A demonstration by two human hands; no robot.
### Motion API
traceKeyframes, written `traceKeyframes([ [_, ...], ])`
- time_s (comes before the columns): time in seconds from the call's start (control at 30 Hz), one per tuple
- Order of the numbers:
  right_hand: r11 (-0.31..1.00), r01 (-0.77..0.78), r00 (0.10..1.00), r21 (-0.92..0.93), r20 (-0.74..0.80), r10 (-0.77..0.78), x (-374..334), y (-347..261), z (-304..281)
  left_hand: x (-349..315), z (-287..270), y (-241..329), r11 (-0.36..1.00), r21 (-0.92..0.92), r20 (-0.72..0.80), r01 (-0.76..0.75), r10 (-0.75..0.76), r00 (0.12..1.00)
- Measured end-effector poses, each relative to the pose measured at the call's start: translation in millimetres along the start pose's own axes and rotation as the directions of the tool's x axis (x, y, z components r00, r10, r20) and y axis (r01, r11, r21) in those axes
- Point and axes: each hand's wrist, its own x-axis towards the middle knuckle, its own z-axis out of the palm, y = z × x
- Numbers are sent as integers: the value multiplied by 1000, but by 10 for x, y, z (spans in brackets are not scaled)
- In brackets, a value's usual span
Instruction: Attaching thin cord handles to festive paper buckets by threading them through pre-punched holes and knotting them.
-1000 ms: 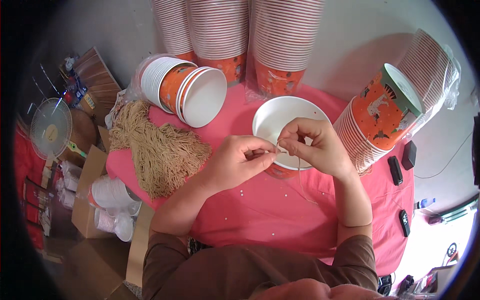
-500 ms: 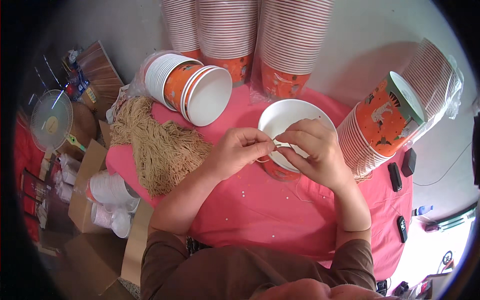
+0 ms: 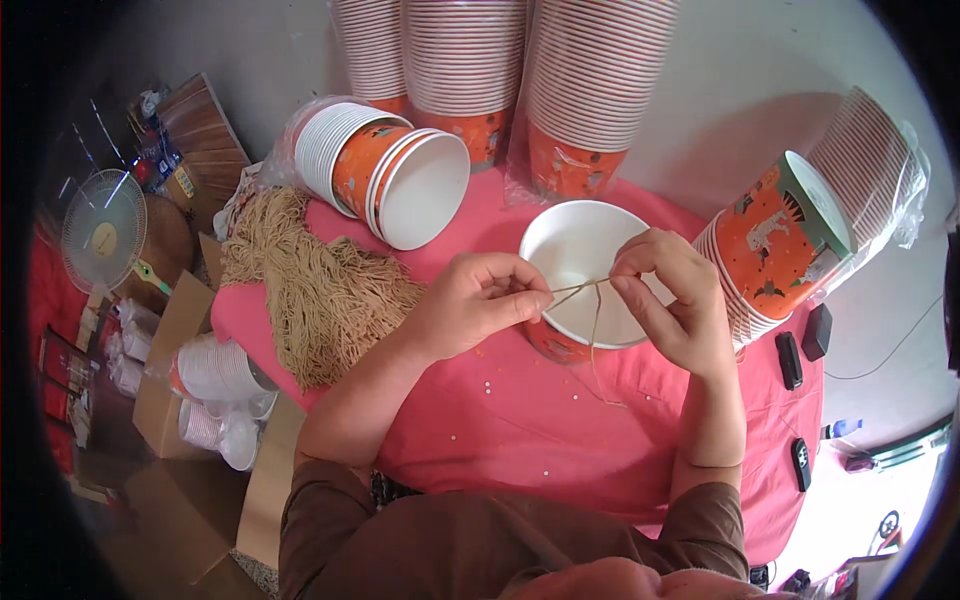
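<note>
A tan cord [image 3: 594, 335] runs between my two hands over an upright paper bucket [image 3: 557, 240], white inside and orange outside. My left hand [image 3: 480, 310] pinches one part of the cord between thumb and forefinger at the bucket's left rim. Above the right side of the opening, my right hand [image 3: 678, 295] pinches the other part. One length of cord dangles past the bucket's front onto the pink tablecloth [image 3: 520, 425]. Left of my left hand lies a big bundle of tan cords [image 3: 330, 300].
Nested buckets [image 3: 425, 190] lie on their side at the back left. Tall wrapped stacks [image 3: 590, 90] stand against the wall. Another tilted stack [image 3: 765, 235] is at the right, near small black objects [image 3: 789, 360]. A cardboard box [image 3: 175, 375] sits beyond the table's left edge.
My right hand has moved rightward, away from my left, and the cord between them is now stretched out. My left hand has barely moved.
</note>
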Motion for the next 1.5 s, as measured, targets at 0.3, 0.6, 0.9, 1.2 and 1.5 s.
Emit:
traceKeyframes([
  [0.3, 998, 60, 994, -2, 95, -60, 13, 24, 196, -20, 58, -18, 985, -150, 21, 81, -78, 997],
  [0.6, 991, 111, 993, -70, 45, -108, 33, 75, 256, -22, 116, -29, 998, -46, -30, 46, -47, 998],
  [0.9, 993, 114, 992, -41, 63, -111, 20, 82, 298, -10, 123, -145, 999, -44, -47, -19, 17, 999],
  [1.2, 999, -26, 991, 26, 130, 22, 1, 56, 298, -44, 219, -164, 979, 136, -86, -155, 168, 982],
  [1.5, 931, -291, 940, 221, 249, 235, -31, 44, 272, -15, 265, -124, 631, 615, -8, -472, 604, 797],
])
